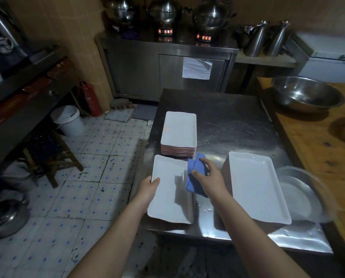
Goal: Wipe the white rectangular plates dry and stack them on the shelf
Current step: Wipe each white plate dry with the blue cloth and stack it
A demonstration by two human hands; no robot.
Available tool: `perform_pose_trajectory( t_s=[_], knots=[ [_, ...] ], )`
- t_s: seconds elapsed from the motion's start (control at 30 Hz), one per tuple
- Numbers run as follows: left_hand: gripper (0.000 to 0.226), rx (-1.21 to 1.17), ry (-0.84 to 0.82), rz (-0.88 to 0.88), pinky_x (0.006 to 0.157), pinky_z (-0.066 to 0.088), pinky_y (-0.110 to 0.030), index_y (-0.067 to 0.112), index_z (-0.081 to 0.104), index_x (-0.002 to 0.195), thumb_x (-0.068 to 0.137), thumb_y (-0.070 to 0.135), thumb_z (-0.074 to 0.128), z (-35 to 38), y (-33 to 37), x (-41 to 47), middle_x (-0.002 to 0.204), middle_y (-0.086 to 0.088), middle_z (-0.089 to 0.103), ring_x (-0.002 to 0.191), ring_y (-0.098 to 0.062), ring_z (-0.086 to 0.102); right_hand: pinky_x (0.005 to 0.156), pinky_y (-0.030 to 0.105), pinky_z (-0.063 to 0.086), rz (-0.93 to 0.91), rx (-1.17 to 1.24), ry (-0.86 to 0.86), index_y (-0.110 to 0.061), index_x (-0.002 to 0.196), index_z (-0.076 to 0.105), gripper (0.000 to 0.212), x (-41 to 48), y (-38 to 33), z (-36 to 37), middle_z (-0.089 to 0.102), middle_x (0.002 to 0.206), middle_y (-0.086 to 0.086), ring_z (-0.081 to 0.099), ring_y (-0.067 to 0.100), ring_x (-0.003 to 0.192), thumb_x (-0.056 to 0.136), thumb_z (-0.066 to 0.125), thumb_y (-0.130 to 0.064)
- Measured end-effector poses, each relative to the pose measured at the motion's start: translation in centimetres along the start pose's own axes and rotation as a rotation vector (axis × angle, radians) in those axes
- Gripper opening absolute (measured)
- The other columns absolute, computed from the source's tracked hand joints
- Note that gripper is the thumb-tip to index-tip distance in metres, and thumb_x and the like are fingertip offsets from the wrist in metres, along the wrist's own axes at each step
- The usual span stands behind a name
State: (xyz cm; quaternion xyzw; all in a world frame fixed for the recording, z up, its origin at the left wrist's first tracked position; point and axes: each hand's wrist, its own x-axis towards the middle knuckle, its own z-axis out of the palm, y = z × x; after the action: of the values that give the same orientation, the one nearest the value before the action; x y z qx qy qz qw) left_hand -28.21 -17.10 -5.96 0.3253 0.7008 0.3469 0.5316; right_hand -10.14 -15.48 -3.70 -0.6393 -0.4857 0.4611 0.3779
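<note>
With left hand [150,186] gripping white plate [167,197] by its left edge, just short of plate stack [178,131] (wiped ones, probably). Pressing bunched blue cloth [196,175] on plate's right rim, clutched in right hand [209,177]. Likely to slip from one-sided grip under wiping pressure, chipping on steel table [237,125].

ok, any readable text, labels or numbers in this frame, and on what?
No text reads clearly.
Orange print on stacked plates rim: blurred.
White paper sheet on cabinet door: nothing legible.
Lit cooker panels: too small.
Red fire extinguisher label: too dark.
</note>
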Motion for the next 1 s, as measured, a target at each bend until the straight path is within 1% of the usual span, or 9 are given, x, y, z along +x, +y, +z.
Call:
perform_pose_trajectory(
  t_s=[0.07,0.17,0.27,0.43,0.57,0.67,0.77,0.87,1.0],
  knots=[
    [0.027,0.050,0.004,0.028,0.065,0.048,-0.026,0.006,0.059,0.116,0.097,0.019,0.045,0.0,-0.2,0.7,0.096,-0.007,0.065,0.084,-0.024,0.062,0.083,0.028,0.038,0.011,0.042,0.013,-0.026,0.130,0.050,0.041,0.0,0.1,0.4,0.050,0.127,-0.005,0.048,0.013,0.103,0.091,0.059,-0.020],
    [0.028,0.386,0.113,0.167,0.068,0.041,-0.027,0.005,0.063,0.109,0.095,0.023,0.048,0.1,-0.6,1.4,0.102,-0.012,0.067,0.089,-0.027,0.061,0.080,0.026,0.037,0.037,0.083,-0.003,-0.026,0.129,0.051,0.036,0.1,0.2,0.8,0.050,0.129,-0.002,0.049,0.014,0.103,0.094,0.053,-0.016],
    [0.026,0.558,0.229,0.287,0.066,0.038,-0.025,0.006,0.065,0.104,0.093,0.027,0.052,0.4,-0.8,1.6,0.102,-0.013,0.058,0.081,-0.025,0.055,0.080,0.025,0.038,0.053,0.100,-0.018,-0.022,0.130,0.050,0.037,0.0,0.3,1.1,0.049,0.131,0.001,0.050,0.015,0.102,0.095,0.051,-0.012],
    [0.025,0.599,0.203,0.260,0.079,0.047,-0.029,0.006,0.067,0.107,0.092,0.023,0.055,0.7,-1.3,2.5,0.108,-0.017,0.052,0.088,-0.030,0.058,0.078,0.022,0.038,0.053,0.095,-0.015,-0.023,0.129,0.051,0.036,0.1,0.8,1.0,0.049,0.124,-0.003,0.050,0.012,0.099,0.094,0.052,-0.012],
    [0.025,0.602,0.192,0.251,0.070,0.040,-0.025,0.008,0.067,0.105,0.090,0.025,0.058,0.7,-1.7,3.0,0.107,-0.016,0.054,0.085,-0.028,0.057,0.069,0.014,0.040,0.062,0.113,-0.020,-0.025,0.126,0.052,0.035,0.1,1.3,0.7,0.047,0.117,-0.009,0.050,0.005,0.094,0.093,0.056,-0.014],
    [0.025,0.568,0.207,0.215,0.068,0.038,-0.024,0.007,0.066,0.105,0.089,0.025,0.059,0.8,-1.5,3.3,0.109,-0.016,0.054,0.085,-0.028,0.057,0.073,0.022,0.042,0.085,0.154,-0.025,-0.024,0.126,0.052,0.037,0.2,1.4,0.8,0.047,0.118,-0.007,0.049,0.011,0.101,0.091,0.060,-0.016],
    [0.027,0.575,0.220,0.199,0.069,0.037,-0.026,0.006,0.065,0.104,0.090,0.028,0.057,0.8,-1.3,3.5,0.107,-0.015,0.057,0.093,-0.028,0.056,0.065,0.018,0.044,0.092,0.188,-0.020,-0.026,0.123,0.051,0.039,0.4,1.3,0.9,0.048,0.120,-0.004,0.050,0.013,0.102,0.088,0.064,-0.016],
    [0.027,0.524,0.243,0.214,0.074,0.037,-0.027,0.004,0.064,0.102,0.089,0.027,0.057,0.7,-0.8,3.9,0.101,-0.015,0.063,0.105,-0.026,0.052,0.055,0.010,0.041,0.099,0.233,-0.004,-0.026,0.128,0.046,0.048,0.9,1.0,0.8,0.053,0.111,-0.006,0.053,0.002,0.088,0.086,0.068,-0.017],
    [0.028,0.333,0.257,0.206,0.071,0.035,-0.022,0.003,0.062,0.108,0.088,0.023,0.059,0.3,1.3,4.4,0.103,-0.011,0.065,0.096,-0.022,0.057,0.063,0.019,0.043,0.120,0.286,-0.003,-0.021,0.134,0.039,0.061,2.0,0.1,0.9,0.057,0.097,-0.016,0.056,0.001,0.082,0.083,0.071,-0.017]
  ],
)
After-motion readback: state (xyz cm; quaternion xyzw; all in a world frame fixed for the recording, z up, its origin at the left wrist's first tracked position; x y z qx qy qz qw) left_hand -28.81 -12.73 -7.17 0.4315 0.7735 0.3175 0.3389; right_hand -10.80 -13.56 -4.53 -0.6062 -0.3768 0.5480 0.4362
